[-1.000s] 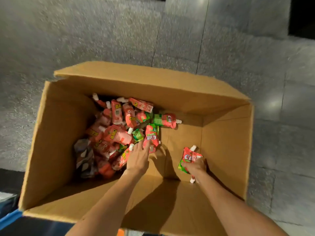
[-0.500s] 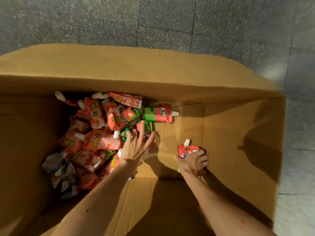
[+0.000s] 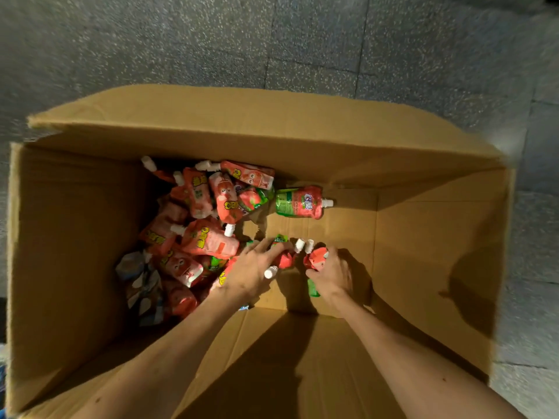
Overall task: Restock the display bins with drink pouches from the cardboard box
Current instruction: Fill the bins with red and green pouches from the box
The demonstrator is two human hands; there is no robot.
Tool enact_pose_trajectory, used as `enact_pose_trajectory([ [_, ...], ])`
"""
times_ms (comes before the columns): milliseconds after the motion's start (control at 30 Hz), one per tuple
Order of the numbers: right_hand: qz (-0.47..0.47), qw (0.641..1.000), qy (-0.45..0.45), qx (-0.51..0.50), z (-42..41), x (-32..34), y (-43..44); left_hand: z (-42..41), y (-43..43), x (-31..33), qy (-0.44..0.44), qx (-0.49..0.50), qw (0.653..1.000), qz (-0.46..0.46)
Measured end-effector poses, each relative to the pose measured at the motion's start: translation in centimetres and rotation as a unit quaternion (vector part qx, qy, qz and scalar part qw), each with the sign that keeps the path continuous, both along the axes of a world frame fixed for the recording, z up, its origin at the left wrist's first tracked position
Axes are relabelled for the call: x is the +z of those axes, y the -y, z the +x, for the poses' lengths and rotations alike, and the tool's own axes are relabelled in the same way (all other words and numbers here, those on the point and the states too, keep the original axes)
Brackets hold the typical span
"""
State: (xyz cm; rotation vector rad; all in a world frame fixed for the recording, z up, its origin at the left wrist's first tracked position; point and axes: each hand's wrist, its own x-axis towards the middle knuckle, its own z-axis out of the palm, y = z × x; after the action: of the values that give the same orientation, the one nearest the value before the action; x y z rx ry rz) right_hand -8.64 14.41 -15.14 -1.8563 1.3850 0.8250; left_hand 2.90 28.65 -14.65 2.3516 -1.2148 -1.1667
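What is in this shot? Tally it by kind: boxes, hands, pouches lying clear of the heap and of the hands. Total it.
Cardboard box: 1
Hands: 2 (left hand, right hand)
Lone pouch clear of both: 1
Total: 4
The heap and held pouches overlap too much to count.

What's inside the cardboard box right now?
A pile of red drink pouches at the left, one green-and-red pouch apart near the far wall, bare cardboard floor at the right. The right hand grips pouches; the left hand covers others. What lies under the pile is hidden.
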Motion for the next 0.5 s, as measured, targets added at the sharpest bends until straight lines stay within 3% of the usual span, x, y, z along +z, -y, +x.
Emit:
enact_pose_trajectory([
  [100,0.105,0.988,0.045,-0.099,0.8,-0.1,-0.2,-1.0,-1.6,1.7,-0.105,0.194,0.973,-0.071],
  [267,0.249,0.94,0.081,-0.219,1.2,2.5,-0.8,-1.5,-4.3,6.8,-0.256,0.45,0.847,-0.12],
  [367,0.331,0.904,0.118,-0.245,2.0,6.2,-1.4,-1.8,-5.9,11.1,-0.305,0.545,0.763,-0.169],
  [500,0.379,0.872,0.185,-0.25,2.6,12.6,-3.7,-3.1,-8.7,17.2,-0.332,0.598,0.692,-0.229],
])
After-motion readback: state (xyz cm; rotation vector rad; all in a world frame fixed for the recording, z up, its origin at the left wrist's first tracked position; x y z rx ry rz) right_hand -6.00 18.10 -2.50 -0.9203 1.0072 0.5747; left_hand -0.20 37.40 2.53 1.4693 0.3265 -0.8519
